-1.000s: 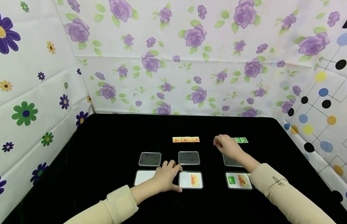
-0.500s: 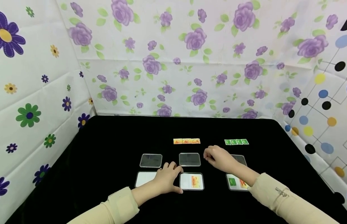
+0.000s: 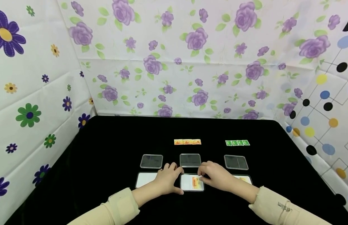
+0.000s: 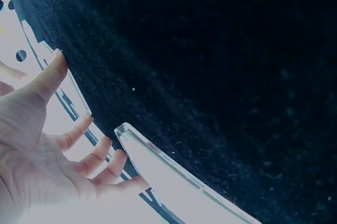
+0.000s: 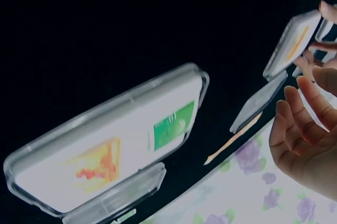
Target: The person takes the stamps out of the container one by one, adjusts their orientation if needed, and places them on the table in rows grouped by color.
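In the head view my left hand [image 3: 166, 179] holds the middle white-backed clear case [image 3: 186, 182] at its left end, thumb at the near corner and index finger at the far one. An orange stamp [image 3: 196, 182] lies in that case's right half. My right hand [image 3: 217, 176] is over the case's right edge, fingers bent, thumb and fingertips together. A small pale edge shows at those fingertips; it looks like a pinched stamp, its picture hidden. In the right wrist view the right-hand case [image 5: 134, 110] holds a green stamp [image 5: 174, 125] and an orange stamp [image 5: 97, 166].
A third white-backed case [image 3: 146, 179] lies partly under my left hand. Behind the cases are three clear lids: left [image 3: 151, 161], middle [image 3: 190, 160] and right [image 3: 236, 162]. Farther back lie an orange stamp row [image 3: 187, 142] and a green stamp row [image 3: 237, 143] on black cloth.
My right hand has moved from beside the green row leftward and nearer, to the middle case's right edge. The green row and right lid are now uncovered. My left hand stays put.
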The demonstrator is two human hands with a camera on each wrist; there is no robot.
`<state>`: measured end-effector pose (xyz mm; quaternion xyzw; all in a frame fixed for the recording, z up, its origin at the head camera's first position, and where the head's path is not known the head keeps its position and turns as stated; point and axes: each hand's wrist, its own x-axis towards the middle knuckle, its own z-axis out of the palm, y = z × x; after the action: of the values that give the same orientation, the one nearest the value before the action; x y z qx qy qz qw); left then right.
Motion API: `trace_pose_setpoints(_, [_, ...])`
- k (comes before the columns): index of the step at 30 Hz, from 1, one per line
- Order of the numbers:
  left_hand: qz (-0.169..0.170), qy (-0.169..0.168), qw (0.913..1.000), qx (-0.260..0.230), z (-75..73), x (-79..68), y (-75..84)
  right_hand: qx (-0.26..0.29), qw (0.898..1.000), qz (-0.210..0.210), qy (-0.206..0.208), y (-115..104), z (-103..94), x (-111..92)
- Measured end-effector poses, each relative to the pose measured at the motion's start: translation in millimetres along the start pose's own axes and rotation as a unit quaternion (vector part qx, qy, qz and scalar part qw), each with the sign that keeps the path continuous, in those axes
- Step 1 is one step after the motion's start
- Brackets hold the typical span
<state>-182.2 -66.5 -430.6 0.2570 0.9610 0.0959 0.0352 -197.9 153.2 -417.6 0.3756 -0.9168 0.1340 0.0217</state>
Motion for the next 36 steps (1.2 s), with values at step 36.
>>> trace_pose_setpoints(36, [-0.001, -0.007, 1.0, 0.006, -0.5, 0.4, 0.3, -0.055, 0.998, 0.035, 0.013, -8, 20.5, -2])
